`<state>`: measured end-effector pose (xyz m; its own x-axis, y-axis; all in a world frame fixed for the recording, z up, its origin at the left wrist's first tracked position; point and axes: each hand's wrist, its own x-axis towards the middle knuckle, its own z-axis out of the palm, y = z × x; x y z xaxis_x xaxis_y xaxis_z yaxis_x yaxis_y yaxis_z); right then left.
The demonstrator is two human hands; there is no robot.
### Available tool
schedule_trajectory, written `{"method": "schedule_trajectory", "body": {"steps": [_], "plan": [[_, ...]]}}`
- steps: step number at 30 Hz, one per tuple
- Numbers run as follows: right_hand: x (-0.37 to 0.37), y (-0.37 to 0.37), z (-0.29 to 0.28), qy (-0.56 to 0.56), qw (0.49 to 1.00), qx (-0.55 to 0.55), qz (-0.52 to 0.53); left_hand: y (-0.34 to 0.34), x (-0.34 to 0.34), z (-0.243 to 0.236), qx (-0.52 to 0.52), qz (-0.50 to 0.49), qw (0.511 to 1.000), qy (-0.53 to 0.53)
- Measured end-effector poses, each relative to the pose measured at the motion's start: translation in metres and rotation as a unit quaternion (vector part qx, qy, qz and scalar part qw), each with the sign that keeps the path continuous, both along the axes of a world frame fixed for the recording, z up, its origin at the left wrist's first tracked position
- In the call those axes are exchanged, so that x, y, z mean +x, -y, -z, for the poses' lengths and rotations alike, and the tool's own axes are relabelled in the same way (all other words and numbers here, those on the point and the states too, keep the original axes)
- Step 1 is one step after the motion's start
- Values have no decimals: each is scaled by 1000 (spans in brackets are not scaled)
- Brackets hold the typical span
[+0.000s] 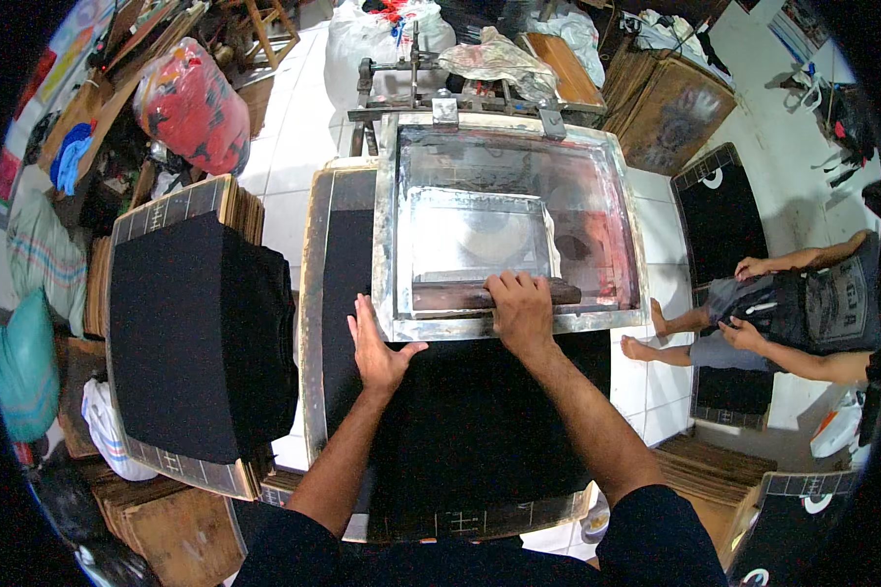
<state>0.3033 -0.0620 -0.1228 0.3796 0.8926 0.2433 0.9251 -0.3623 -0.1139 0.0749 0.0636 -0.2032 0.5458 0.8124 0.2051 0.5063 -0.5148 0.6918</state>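
A screen-printing frame (386,215) with a worn, pale rim lies over black cloth (480,421) spread on a board in front of me. My right hand (524,311) is closed around a dark wooden squeegee (450,295) near the frame's near edge, inside the rim. At the near left corner of the frame is my left hand (380,354), its fingers stretched up along the side and its thumb spread out; it holds nothing. Within the mesh shows a bright rectangular area (475,235), with reddish stains to its right. The squeegee's blade is hidden.
Metal hinge clamps (445,110) hold the frame's far side. To the left, black cloth (181,333) covers a stack of boards. A person (812,303) sits at the right beside boards with black cloth (722,215). Stuffed bags (194,106) stand at the far left.
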Motion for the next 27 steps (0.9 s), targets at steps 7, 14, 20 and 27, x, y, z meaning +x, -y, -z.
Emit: {"method": "schedule_trajectory", "body": {"steps": [7, 14, 20, 27], "plan": [[-1, 7, -3, -47, 999, -6, 1, 1, -1, 12, 78, 16, 994, 69], [2, 0, -14, -45, 999, 8, 22, 4, -5, 23, 93, 21, 985, 143], [27, -26, -41, -96, 995, -5, -15, 5, -5, 25, 107, 29, 982, 153], [16, -3, -60, -138, 990, -25, -28, 6, -6, 31, 120, 39, 978, 167]]}}
